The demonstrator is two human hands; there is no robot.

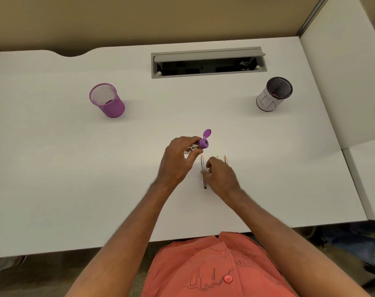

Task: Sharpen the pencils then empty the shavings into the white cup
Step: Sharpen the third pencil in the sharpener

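Observation:
My left hand holds a purple pencil sharpener above the white desk; its clear barrel shows brown shavings and its flip lid stands open. My right hand rests on the desk with its fingers touching a dark pencil that lies point away from me. Beside it lie two more pencils, mostly hidden under that hand, with only their sharpened tips showing. The white cup, with a dark mesh inside, stands at the far right.
A purple mesh cup stands at the far left. An open grey cable tray is set into the desk's back. A partition wall runs behind, and a second desk surface adjoins on the right.

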